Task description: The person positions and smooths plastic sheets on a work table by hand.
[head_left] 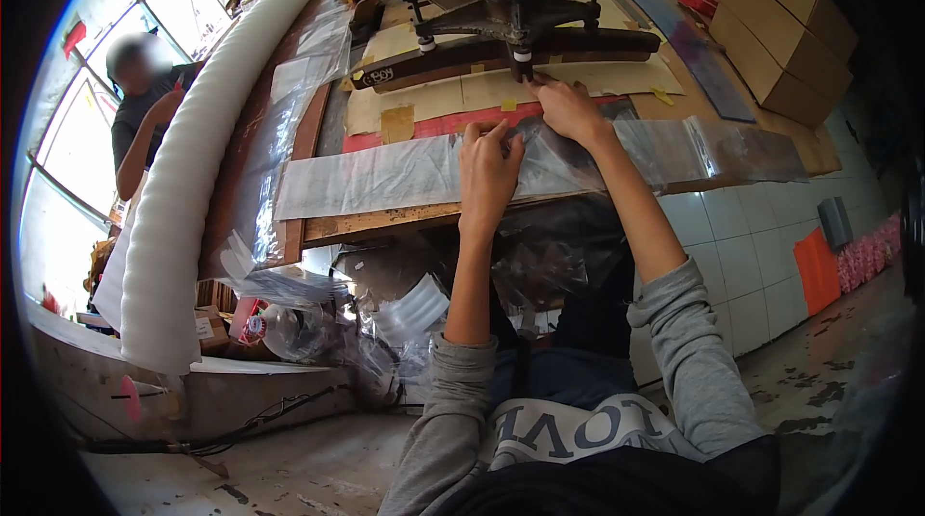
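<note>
A strip of clear plastic film lies along the near edge of the wooden work table. My left hand rests on the film with curled fingers; whether they grip it cannot be made out. Farther forward, my right hand reaches to the foot of a dark metal press, its fingers bent near the tip of the central post; what they hold is hidden. Beneath the press bar lie beige card sheets and a red strip with pieces of yellow tape.
A long white foam roll runs down the left side. Beyond it is another person. Cardboard boxes stand at the right back. Crumpled plastic hangs below the table, and a grey block lies on the tiled floor.
</note>
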Demonstrator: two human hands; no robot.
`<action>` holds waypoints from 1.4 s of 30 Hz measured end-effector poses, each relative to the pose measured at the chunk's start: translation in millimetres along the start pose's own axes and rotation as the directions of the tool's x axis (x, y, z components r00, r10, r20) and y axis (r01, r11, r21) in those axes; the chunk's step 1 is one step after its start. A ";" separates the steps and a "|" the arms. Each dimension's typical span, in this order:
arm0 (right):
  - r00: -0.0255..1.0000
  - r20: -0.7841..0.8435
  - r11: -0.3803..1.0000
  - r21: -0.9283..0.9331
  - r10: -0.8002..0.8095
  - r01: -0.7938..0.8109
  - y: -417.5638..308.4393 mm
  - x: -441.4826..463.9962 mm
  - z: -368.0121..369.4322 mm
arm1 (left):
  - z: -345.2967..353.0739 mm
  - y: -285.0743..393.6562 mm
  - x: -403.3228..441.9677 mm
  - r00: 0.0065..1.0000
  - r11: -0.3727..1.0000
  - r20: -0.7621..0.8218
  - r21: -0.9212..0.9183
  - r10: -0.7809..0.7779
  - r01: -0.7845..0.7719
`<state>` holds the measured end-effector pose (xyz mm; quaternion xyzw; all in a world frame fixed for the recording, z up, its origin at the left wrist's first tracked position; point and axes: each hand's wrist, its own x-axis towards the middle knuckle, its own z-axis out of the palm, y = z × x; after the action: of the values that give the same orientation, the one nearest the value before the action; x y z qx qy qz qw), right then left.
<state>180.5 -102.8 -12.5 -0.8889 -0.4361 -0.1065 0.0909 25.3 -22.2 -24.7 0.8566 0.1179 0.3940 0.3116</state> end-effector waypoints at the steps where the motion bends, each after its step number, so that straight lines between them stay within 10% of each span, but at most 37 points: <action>1: 0.999 0.034 1.000 -0.011 0.018 -0.017 -1.9 -1.1 -3.2 | 0.1 -0.6 -0.2 1.000 1.000 -0.001 0.016 0.010 -0.010; 42: 0.992 -0.112 0.992 0.119 0.063 -0.050 -10.5 -8.2 5.7 | 5.5 -2.7 0.2 0.998 0.997 -0.048 0.072 0.028 -0.024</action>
<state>167.9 -101.2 -19.5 -0.8866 -0.4101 -0.1295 0.1704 29.6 -22.4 -29.1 0.8588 0.1283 0.4145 0.2724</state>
